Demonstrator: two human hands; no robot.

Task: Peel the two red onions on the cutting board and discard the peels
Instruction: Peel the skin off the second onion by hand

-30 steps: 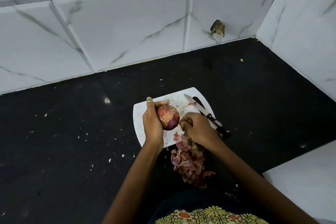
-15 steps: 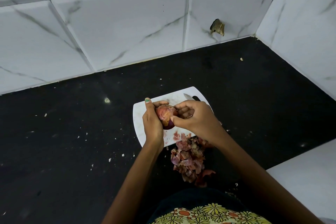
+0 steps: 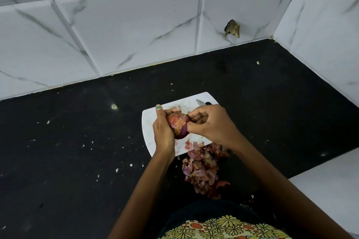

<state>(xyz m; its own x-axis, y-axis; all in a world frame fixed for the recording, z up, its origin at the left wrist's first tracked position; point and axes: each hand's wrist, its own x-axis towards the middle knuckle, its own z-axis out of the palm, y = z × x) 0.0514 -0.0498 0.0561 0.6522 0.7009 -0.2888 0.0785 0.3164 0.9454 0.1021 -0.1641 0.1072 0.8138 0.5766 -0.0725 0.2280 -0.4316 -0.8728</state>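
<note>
Over the white cutting board (image 3: 148,132), my left hand (image 3: 164,131) grips a red onion (image 3: 177,124) with papery skin still on part of it. My right hand (image 3: 210,124) meets the onion from the right, its thumb and fingertips pinching the skin at the onion's right side. A heap of pink and brown onion peels (image 3: 202,169) lies on the black counter just below the board's near edge. Only one onion shows; a second one is not in view.
A knife (image 3: 201,102) lies on the board's far right, mostly hidden behind my right hand. The black counter (image 3: 77,151) carries scattered white crumbs. White tiled walls stand behind and to the right; a white surface (image 3: 334,190) sits at the lower right.
My right hand rose from the peel heap to the onion and now pinches its skin. The left hand kept hold of the onion and turned it slightly.
</note>
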